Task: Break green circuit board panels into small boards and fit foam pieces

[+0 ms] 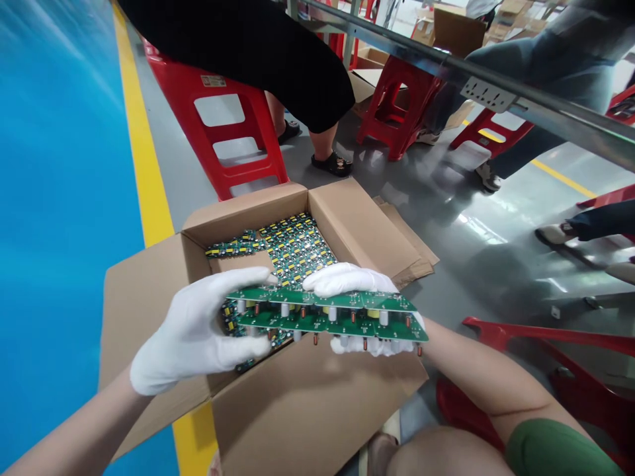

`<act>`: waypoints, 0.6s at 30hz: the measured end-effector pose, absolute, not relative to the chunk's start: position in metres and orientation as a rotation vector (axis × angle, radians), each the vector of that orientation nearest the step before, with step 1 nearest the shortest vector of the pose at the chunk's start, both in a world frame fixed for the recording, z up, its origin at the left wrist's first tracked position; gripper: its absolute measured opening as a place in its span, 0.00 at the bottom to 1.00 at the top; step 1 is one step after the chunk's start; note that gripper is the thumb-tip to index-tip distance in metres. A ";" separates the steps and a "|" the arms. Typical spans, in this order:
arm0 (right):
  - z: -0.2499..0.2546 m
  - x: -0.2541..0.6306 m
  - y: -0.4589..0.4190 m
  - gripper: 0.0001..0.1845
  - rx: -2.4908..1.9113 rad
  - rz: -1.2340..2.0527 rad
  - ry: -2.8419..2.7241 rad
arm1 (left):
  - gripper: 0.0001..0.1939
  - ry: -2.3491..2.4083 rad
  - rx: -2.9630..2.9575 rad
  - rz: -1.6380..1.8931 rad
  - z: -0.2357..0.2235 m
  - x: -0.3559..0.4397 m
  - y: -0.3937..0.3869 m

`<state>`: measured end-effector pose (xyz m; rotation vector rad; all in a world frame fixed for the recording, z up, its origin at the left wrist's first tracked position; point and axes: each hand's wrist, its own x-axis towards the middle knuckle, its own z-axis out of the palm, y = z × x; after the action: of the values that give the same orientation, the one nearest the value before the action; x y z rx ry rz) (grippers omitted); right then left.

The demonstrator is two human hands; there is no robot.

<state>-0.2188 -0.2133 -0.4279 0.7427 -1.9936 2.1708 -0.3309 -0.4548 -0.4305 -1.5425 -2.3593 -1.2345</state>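
Observation:
Two stacked green circuit boards [342, 322], carrying capacitors, copper coils and yellow parts, are held level above an open cardboard box [317, 380]. My left hand [198, 330], in a white glove, grips their left end, thumb and fingers above and below. My right hand [350, 281], gloved too, has its fingers over the top board and part of the glove showing underneath. Inside the box, rows of similar circuit boards [297, 248] fill the right side. A smaller group of boards [235, 246] lies at the back left, beside a piece of cardboard [243, 263].
A red stool [223, 119] with a seated person stands behind the box. Flattened cardboard [409, 248] lies at its right. Another red stool [546, 357] is at the right. A metal table rail [436, 59] with a power strip [489, 94] crosses the upper right.

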 end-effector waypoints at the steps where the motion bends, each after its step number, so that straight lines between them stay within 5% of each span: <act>1: -0.428 -0.217 -0.212 0.29 0.718 2.210 -1.999 | 0.31 -2.400 -1.560 -1.466 -0.426 -0.330 -0.452; 9: -0.432 -0.221 -0.209 0.32 0.791 2.072 -2.030 | 0.45 -2.553 -1.366 -3.006 -0.412 -0.311 -0.429; 13: -0.426 -0.219 -0.206 0.29 0.757 2.034 -2.278 | 0.26 -2.243 -0.725 -3.575 -0.415 -0.301 -0.428; 18: -0.428 -0.226 -0.184 0.42 0.507 1.710 -2.698 | 0.13 -2.105 -0.546 -3.586 -0.423 -0.296 -0.428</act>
<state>-0.2261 -0.1839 -0.4278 0.5071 -2.6978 1.7099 -0.2965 -0.4278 -0.4228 -0.5462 -2.1045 -3.5860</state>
